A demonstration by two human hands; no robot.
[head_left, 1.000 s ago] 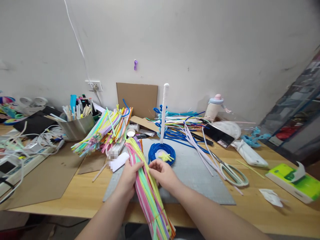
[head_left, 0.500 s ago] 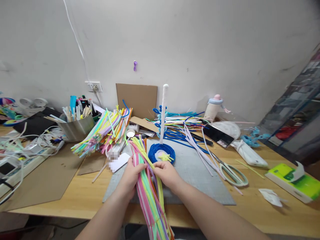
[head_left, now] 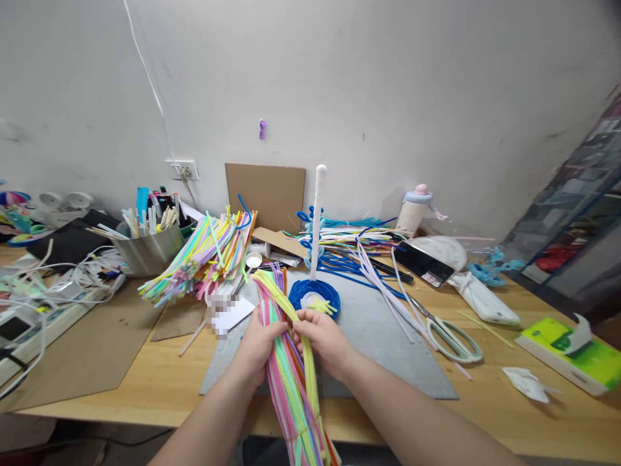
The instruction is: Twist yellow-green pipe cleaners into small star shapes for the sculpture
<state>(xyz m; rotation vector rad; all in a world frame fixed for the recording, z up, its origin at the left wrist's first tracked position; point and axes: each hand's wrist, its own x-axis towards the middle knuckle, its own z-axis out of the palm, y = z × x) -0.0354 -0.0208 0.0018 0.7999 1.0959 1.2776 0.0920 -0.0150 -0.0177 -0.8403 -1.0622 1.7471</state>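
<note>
in front of me, the person holds a thick bundle of fuzzy stems (head_left: 286,395) in both hands, above the near edge of the bench (head_left: 165,385). the left hand (head_left: 256,346) wraps the bundle from its left side: the thumb lies across the top of the stems, and the other fingers go behind, so i cannot tell how tightly they press. the right hand (head_left: 324,338) is at the right side of the bundle. its thumb and first finger are close together, pinching some yellow stems (head_left: 312,375), which bend a little away from the others; the remaining fingers are curled and partly hidden.

the upper ends of the bundle reach past the fingers of both hands, over the grey mat (head_left: 398,353). the lower part passes between the forearms and goes beyond the bench edge, with a thin tie around it. just beyond the right fingers is a blue coiled base (head_left: 297,299), with a white rod (head_left: 317,220) upright behind its yellow piece (head_left: 323,305).
</note>
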